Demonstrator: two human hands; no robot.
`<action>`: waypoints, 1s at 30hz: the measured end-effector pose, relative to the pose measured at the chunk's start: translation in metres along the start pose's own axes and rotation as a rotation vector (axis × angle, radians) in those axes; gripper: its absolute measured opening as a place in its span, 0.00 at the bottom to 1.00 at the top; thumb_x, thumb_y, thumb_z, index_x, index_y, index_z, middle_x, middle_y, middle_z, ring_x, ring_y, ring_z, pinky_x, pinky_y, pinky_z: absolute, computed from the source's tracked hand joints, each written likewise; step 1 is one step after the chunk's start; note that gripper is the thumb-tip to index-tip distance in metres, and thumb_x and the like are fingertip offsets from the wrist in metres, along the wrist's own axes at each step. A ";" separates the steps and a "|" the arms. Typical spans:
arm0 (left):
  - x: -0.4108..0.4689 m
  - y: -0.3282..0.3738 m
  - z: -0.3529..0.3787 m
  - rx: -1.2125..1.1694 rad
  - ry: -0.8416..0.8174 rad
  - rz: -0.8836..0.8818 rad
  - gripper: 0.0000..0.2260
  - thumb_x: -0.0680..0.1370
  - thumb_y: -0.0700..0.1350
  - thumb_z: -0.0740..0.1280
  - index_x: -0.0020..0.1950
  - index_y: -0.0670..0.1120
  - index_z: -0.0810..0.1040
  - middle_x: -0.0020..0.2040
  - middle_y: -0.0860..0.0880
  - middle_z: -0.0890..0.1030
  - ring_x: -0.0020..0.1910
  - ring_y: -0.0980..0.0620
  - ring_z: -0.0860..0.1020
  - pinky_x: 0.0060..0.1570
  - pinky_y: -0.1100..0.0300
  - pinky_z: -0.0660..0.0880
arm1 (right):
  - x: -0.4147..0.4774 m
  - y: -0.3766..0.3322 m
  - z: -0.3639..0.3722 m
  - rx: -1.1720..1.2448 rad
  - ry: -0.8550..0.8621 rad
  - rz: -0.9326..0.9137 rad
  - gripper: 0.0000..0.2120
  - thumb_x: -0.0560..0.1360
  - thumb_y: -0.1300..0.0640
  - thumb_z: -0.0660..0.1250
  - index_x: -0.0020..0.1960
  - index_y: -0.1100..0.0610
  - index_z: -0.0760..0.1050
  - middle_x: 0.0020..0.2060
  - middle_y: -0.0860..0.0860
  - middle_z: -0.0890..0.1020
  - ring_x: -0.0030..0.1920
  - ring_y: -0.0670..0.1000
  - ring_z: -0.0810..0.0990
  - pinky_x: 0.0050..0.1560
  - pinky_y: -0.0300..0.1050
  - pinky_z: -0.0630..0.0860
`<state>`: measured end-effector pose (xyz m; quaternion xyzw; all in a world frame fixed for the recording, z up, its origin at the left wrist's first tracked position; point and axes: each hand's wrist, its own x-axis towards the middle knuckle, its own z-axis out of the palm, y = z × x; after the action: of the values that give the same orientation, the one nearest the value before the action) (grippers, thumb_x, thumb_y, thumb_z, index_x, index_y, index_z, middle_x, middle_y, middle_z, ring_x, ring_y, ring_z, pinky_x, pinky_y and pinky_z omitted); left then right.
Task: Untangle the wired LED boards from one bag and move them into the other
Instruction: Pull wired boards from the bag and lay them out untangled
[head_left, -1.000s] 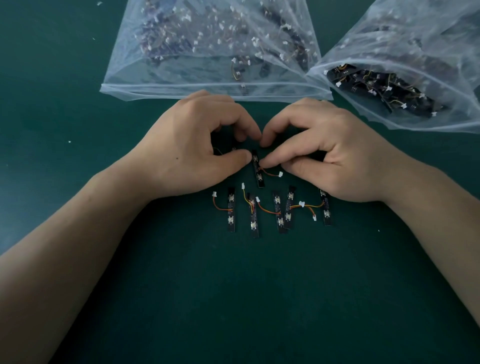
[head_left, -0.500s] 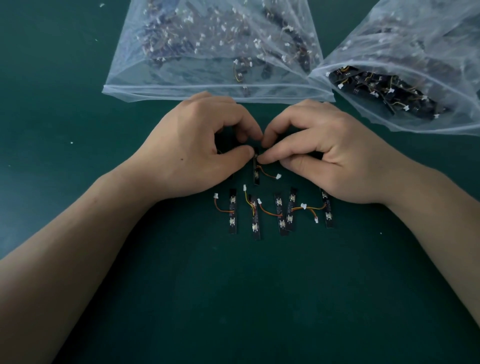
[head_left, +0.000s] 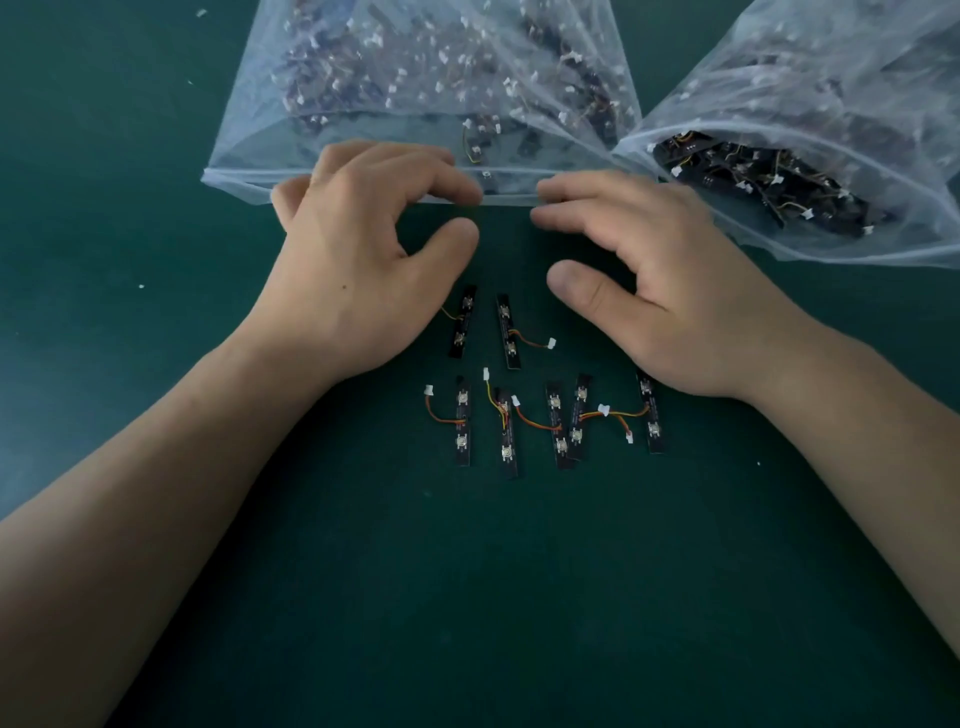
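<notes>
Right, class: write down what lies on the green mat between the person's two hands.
Head view: two wired LED boards lie side by side between the left hand and the right hand.

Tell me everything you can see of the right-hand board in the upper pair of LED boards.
The LED board is a narrow black strip with two small pale LED squares along it. A short orange-and-yellow wire leaves its right edge and ends in a white plug. It lies flat on the green mat, touched by no hand, apart from the neighbouring board.
</notes>
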<state>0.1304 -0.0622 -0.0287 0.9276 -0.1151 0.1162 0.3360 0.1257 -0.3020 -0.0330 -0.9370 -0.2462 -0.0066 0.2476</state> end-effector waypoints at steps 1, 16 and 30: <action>0.000 0.000 0.000 0.007 -0.002 -0.016 0.11 0.77 0.54 0.66 0.58 0.61 0.83 0.62 0.65 0.79 0.71 0.62 0.68 0.67 0.70 0.50 | 0.001 0.000 0.001 -0.025 -0.013 0.009 0.25 0.84 0.41 0.58 0.76 0.51 0.73 0.78 0.44 0.70 0.79 0.44 0.64 0.78 0.43 0.51; 0.005 0.002 0.003 0.145 0.029 -0.214 0.19 0.81 0.54 0.63 0.72 0.55 0.77 0.79 0.56 0.69 0.80 0.55 0.61 0.68 0.53 0.50 | 0.004 -0.003 0.001 -0.095 -0.072 0.065 0.35 0.83 0.33 0.48 0.82 0.51 0.63 0.83 0.46 0.60 0.83 0.43 0.52 0.80 0.45 0.44; 0.042 -0.002 0.007 0.151 -0.118 0.048 0.25 0.84 0.53 0.60 0.79 0.44 0.68 0.79 0.48 0.69 0.78 0.48 0.66 0.78 0.51 0.62 | 0.004 0.000 -0.001 -0.037 -0.117 0.034 0.39 0.81 0.29 0.48 0.83 0.50 0.61 0.84 0.47 0.58 0.84 0.45 0.52 0.83 0.51 0.50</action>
<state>0.1724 -0.0709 -0.0233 0.9525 -0.1479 0.0776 0.2547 0.1287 -0.3006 -0.0317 -0.9442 -0.2441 0.0481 0.2157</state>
